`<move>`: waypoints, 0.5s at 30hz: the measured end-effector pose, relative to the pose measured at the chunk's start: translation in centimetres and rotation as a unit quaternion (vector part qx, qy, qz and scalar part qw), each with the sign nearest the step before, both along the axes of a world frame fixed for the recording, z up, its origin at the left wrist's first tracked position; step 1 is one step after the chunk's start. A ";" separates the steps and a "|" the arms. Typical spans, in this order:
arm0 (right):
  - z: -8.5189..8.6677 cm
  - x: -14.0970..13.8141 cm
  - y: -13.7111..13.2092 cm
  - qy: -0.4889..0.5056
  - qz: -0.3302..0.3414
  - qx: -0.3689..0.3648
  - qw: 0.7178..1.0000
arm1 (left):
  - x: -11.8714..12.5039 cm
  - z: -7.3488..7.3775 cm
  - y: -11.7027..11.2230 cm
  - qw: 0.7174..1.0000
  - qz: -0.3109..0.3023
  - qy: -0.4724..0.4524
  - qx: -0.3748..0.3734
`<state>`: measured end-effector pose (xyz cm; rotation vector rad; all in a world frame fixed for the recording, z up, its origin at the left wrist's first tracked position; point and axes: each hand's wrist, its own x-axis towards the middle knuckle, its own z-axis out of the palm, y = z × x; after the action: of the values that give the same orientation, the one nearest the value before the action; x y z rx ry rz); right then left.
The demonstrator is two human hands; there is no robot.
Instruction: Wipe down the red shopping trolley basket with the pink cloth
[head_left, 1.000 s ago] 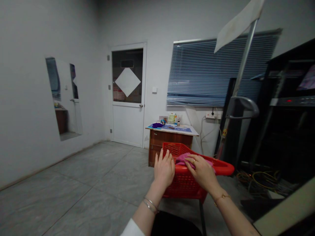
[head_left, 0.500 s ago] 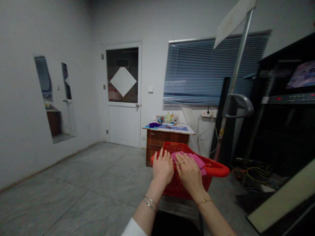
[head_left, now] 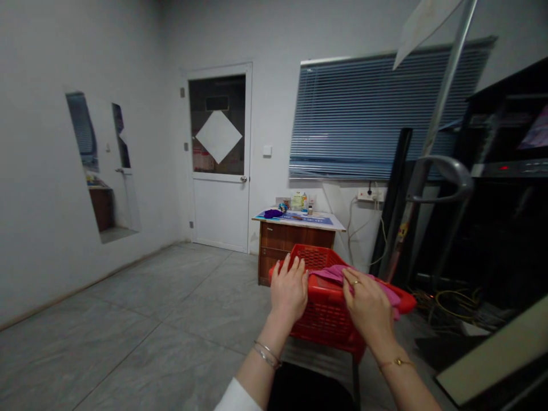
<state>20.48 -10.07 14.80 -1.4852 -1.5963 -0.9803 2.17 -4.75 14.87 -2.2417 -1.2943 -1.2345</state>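
Note:
A red plastic basket (head_left: 326, 313) stands on a thin stand in front of me. My left hand (head_left: 290, 288) grips its near rim at the left, fingers curled over the edge. On the rim further right, my right hand (head_left: 369, 308) presses a pink cloth (head_left: 338, 274), fingers closed on it. The cloth drapes over the rim and a bit hangs past my hand at the right. Both wrists wear bracelets.
A wooden desk (head_left: 297, 237) with small bottles and a purple item stands behind the basket by the wall. A white door (head_left: 220, 194) is at the back, blinds (head_left: 363, 114) to its right. Dark equipment and floor cables (head_left: 454, 305) fill the right side. Grey tiled floor stretches left.
My right hand with the pink cloth slid to the right along the basket rim, after moving left half a second before. The left hand stayed on the rim.

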 end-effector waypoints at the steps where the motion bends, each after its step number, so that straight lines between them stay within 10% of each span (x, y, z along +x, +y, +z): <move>1: 0.1 -0.7 0.0 -0.007 0.003 -0.010 1.000 | 0.1 0.1 -0.1 1.000 0.002 -0.002 -0.002; 8: 0.9 -6.2 0.6 0.000 0.007 -0.039 0.999 | -0.3 0.2 -0.1 0.999 -0.002 0.028 -0.017; 15: 0.7 -3.3 0.2 0.000 0.043 -0.042 0.998 | -0.3 0.2 -0.4 0.999 -0.009 0.028 -0.017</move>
<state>17.17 -9.87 15.51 -1.4581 -1.7060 -0.8750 1.92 -5.16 15.02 -2.2999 -1.2859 -1.1546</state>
